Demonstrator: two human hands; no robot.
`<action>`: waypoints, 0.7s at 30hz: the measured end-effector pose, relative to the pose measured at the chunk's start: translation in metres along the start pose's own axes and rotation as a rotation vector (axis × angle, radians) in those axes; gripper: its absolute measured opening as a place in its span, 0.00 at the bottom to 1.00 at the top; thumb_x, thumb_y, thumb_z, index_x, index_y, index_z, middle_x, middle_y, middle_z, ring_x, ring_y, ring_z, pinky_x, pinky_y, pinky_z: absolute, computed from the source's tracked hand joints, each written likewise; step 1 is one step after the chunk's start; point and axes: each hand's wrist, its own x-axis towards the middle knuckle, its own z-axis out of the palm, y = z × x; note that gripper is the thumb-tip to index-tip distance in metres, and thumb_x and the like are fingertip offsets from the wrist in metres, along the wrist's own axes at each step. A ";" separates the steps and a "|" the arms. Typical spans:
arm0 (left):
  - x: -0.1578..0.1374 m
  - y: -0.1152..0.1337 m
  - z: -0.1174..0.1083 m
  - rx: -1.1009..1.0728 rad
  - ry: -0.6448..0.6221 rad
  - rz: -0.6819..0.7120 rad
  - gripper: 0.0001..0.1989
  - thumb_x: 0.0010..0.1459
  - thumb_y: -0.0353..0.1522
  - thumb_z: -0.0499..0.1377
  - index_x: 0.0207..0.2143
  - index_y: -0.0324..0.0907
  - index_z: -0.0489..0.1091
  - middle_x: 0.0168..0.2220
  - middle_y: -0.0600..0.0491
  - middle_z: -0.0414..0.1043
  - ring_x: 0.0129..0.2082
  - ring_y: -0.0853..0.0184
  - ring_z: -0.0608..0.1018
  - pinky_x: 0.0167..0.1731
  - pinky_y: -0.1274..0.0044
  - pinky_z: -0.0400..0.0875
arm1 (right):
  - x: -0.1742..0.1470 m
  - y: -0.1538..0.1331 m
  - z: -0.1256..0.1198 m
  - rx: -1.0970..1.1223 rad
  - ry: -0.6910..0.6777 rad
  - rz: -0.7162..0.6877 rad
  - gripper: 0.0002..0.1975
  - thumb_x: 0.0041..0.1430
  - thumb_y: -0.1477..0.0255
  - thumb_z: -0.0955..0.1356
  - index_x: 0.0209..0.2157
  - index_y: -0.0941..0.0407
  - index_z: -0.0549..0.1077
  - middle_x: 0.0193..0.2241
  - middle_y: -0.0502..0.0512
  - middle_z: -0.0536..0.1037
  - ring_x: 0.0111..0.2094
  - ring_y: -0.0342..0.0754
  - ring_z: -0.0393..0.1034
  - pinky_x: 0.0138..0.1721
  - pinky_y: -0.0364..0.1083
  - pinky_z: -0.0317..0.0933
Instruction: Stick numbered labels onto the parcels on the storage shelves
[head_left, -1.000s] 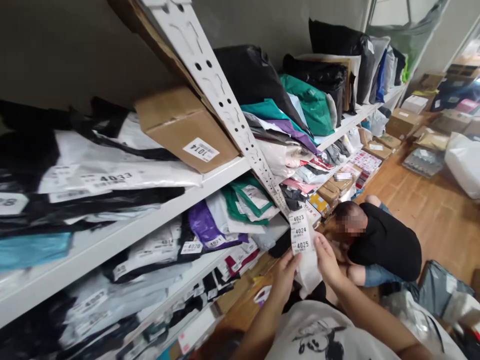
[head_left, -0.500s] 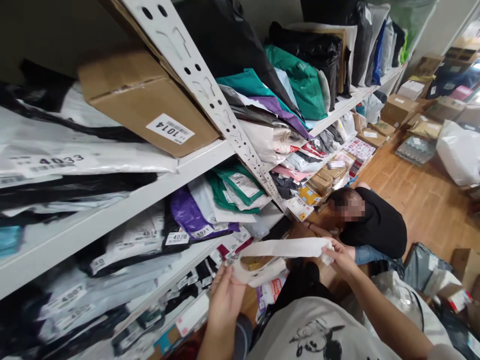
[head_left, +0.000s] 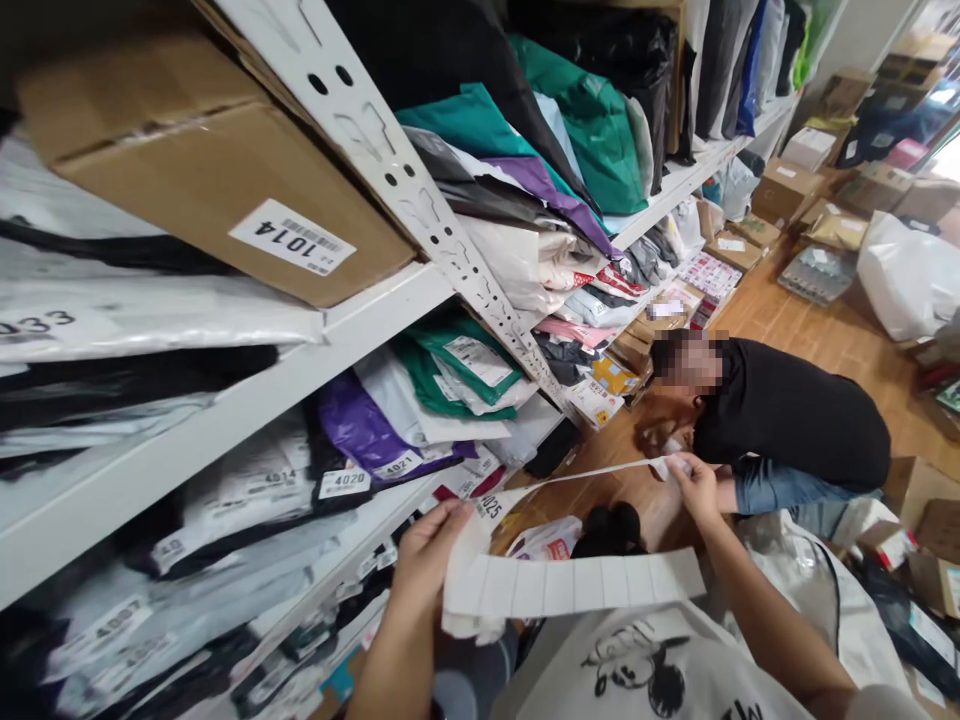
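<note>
My left hand (head_left: 433,548) is closed on a folded strip of white labels (head_left: 581,585), thumb on top. A printed label ending in "025" shows beside its fingertips. From there a narrow stretch of the strip runs taut and nearly edge-on to my right hand (head_left: 696,488), which pinches its end. Below, a broad blank run of labels hangs out to the right from under my left hand. Behind my left hand are shelves of bagged parcels, among them a purple bag (head_left: 360,425) labelled 4021 and a bag tag (head_left: 345,482) reading 4020.
A white perforated shelf post (head_left: 420,200) slants across the view. On the shelf to the left lies a cardboard box (head_left: 225,190) labelled 1014. A person in a black top (head_left: 795,415) crouches ahead on the wooden floor. Parcels and a large white bag (head_left: 904,275) lie at right.
The loop of strip between my hands has become a taut, thin line, and a blank run now hangs below. The crouching person's back has come up and to the right.
</note>
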 end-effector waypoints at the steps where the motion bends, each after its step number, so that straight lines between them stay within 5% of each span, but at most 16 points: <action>1: 0.004 -0.001 -0.002 0.001 -0.010 -0.044 0.30 0.18 0.50 0.75 0.19 0.39 0.71 0.14 0.58 0.69 0.15 0.72 0.67 0.15 0.81 0.62 | 0.002 0.000 -0.001 0.003 0.013 -0.007 0.17 0.44 0.56 0.73 0.31 0.55 0.79 0.31 0.55 0.81 0.34 0.51 0.71 0.40 0.50 0.64; 8: 0.022 -0.013 0.006 -0.223 0.069 -0.118 0.25 0.23 0.43 0.75 0.24 0.39 0.74 0.23 0.56 0.76 0.24 0.69 0.75 0.28 0.79 0.71 | -0.008 0.005 0.017 -0.012 -0.032 0.021 0.18 0.41 0.58 0.74 0.31 0.56 0.77 0.25 0.53 0.78 0.27 0.49 0.69 0.31 0.48 0.64; 15: 0.040 -0.014 0.014 -0.389 -0.046 -0.196 0.12 0.41 0.32 0.70 0.29 0.41 0.73 0.29 0.55 0.79 0.29 0.69 0.78 0.32 0.79 0.74 | -0.042 -0.004 0.061 -0.076 -0.055 -0.063 0.20 0.39 0.64 0.76 0.37 0.53 0.77 0.41 0.59 0.80 0.45 0.57 0.73 0.51 0.57 0.64; 21: 0.040 -0.019 0.038 -0.450 -0.201 -0.313 0.07 0.51 0.29 0.65 0.35 0.40 0.75 0.33 0.51 0.82 0.33 0.66 0.82 0.33 0.77 0.77 | -0.076 -0.041 0.123 -0.124 -0.673 -0.315 0.34 0.40 0.60 0.79 0.51 0.51 0.75 0.50 0.59 0.79 0.50 0.57 0.72 0.53 0.54 0.64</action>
